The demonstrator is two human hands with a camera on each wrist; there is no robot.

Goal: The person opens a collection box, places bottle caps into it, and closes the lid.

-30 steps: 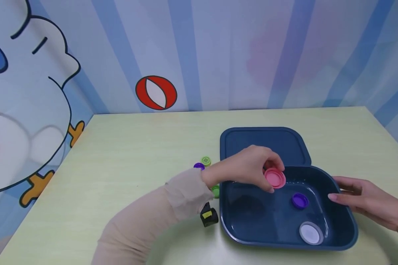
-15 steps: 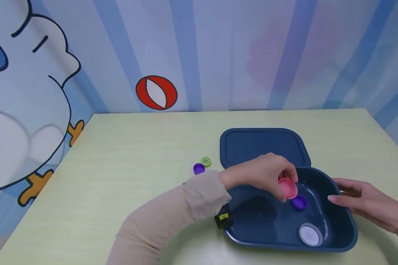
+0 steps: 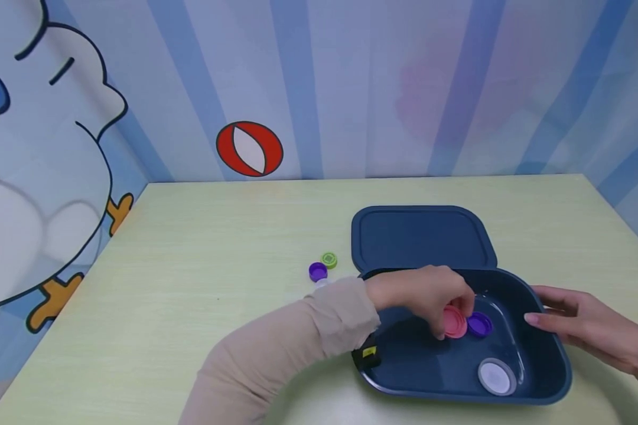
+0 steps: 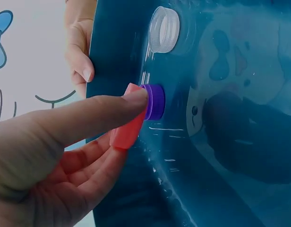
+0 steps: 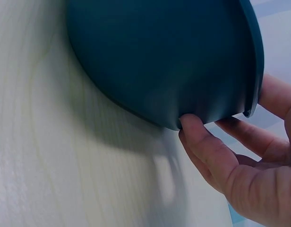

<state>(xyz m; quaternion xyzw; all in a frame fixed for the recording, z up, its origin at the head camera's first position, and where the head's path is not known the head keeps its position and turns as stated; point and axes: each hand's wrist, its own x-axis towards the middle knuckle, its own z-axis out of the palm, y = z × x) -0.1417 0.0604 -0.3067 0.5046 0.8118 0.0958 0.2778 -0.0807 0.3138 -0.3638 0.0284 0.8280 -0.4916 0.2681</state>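
Observation:
Low inside the dark blue plastic box (image 3: 414, 389), my left hand (image 3: 438, 295) pinches a pink bottle cap (image 3: 454, 321) between thumb and fingers. Right beside it on the box floor lies a purple bottle cap (image 3: 479, 324). The left wrist view shows the pink cap on edge, overlapping the ribbed purple cap (image 4: 156, 102). Nearer the front right corner of the floor is a clear-white cap (image 3: 497, 376). My right hand (image 3: 590, 324) grips the box's right wall, thumb over the rim and fingers outside; in the right wrist view, fingertips (image 5: 192, 124) press the outer wall.
The box's flat blue lid (image 3: 420, 236) lies directly behind it on the pale table (image 3: 234, 236). Left of the box sit a green cap (image 3: 329, 260), a purple cap (image 3: 318, 271) and a whitish one (image 3: 321, 283), partly hidden by my left sleeve (image 3: 298, 336). A cartoon-printed backdrop (image 3: 340, 88) rises behind.
My left hand has carried the pink cap right and down into the box, beside the purple cap. My right hand has stayed on the wall.

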